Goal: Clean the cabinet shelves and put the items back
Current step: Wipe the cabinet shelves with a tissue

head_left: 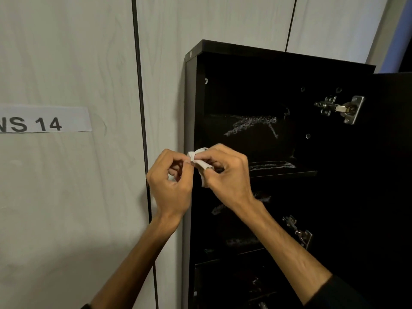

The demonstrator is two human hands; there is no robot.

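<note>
Item one: your left hand [171,184] is curling its fingers and pinching one end of a small white tissue [198,162], held up in front of the cabinet's left edge. Item two: your right hand [227,175] is gripping the other end of the same tissue, its fingers bent round the crumpled paper, so the two hands are meeting with the tissue between them. Item three: the black cabinet [194,63] is standing against the pale wall panels [66,197], with its door [390,175] swinging open to the right. Item four: the upper shelf [287,173] is lying just beyond your right hand and is carrying a pale streak of foam or spray along its front part; a similar whitish smear [252,124] is showing on the back panel above it. Item five: two metal hinges are joining the door to the cabinet side, the upper hinge [340,109] near the top and the lower hinge [298,231] partly behind your right forearm. Item six: a white label [44,119] reading "NS 14" is sticking to the wall panel well to the left of your hands. Item seven: the lower compartments are sitting in deep shadow, and you cannot tell what is in them.
</note>
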